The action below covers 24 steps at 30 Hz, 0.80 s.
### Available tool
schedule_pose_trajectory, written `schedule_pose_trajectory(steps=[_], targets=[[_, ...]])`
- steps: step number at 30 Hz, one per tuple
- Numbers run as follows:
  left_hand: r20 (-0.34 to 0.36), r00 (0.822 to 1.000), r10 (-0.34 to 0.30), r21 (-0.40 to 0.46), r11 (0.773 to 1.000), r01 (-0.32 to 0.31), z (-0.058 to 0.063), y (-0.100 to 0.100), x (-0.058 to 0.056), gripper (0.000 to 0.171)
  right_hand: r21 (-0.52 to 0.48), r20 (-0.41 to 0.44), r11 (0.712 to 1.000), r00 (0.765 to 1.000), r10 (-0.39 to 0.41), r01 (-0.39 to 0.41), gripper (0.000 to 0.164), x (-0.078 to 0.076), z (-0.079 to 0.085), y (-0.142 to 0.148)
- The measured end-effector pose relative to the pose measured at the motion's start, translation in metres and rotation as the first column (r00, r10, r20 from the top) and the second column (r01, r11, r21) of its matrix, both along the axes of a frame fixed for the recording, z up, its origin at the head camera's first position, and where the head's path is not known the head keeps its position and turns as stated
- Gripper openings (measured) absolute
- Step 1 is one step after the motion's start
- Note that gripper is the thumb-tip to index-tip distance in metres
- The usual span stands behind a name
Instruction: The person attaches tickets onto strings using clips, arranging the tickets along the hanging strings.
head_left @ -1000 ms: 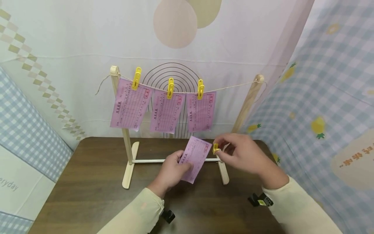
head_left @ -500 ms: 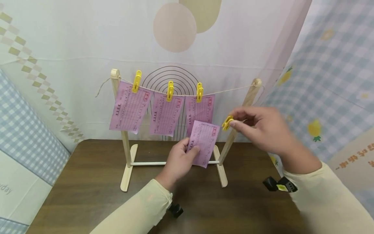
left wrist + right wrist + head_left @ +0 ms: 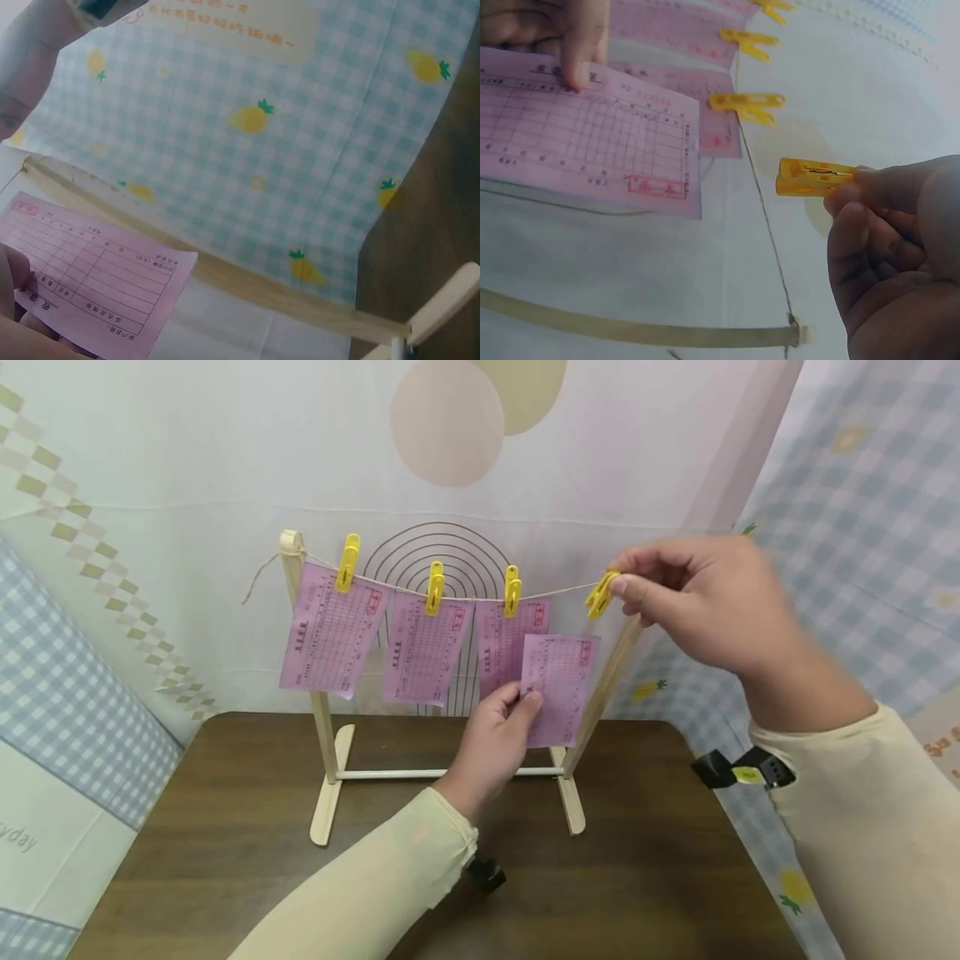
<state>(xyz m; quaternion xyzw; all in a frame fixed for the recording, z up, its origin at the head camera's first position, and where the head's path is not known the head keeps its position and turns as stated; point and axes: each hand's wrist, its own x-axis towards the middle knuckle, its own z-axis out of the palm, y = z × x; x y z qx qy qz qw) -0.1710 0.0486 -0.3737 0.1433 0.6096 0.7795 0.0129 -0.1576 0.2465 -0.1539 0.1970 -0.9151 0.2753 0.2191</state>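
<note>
My left hand (image 3: 495, 735) pinches a pink printed slip (image 3: 561, 689) by its left edge, thumb in front. The slip is upright, below the twine (image 3: 558, 591) and partly in front of the rightmost hanging slip (image 3: 498, 639). Between right thumb and fingers, my right hand (image 3: 712, 597) pinches a yellow clothespin (image 3: 601, 596) by its handle end, close to the twine's right part. In the right wrist view this clothespin (image 3: 814, 178) appears apart from the twine and the held slip (image 3: 592, 131). Two more pink slips, one at far left (image 3: 335, 631), hang under yellow clothespins.
A wooden stand with a left post (image 3: 324, 735) and right post (image 3: 606, 689) carries the twine. A white crossbar (image 3: 397, 774) joins its feet on the brown table (image 3: 247, 877). Behind hangs a pale curtain (image 3: 600, 460); a checked cloth (image 3: 847, 510) hangs at right.
Both hands have risen and moved right. The left brings the slip up toward the twine; the right lifts the clothespin to twine height. The three hanging slips stay in place.
</note>
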Motion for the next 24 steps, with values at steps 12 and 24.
schedule_pose_trajectory(steps=[12,24], targets=[[-0.013,0.999,0.039,0.008,0.999,-0.039,0.021,0.025,-0.015,0.029,-0.033,0.161,0.991,0.979,-0.125,0.132,0.026,-0.018,0.023,0.009],[-0.025,0.999,0.046,-0.047,0.998,-0.048,0.028,0.032,-0.021,0.03,-0.068,0.251,0.989,0.962,-0.107,0.128,0.026,-0.036,0.011,0.014]])
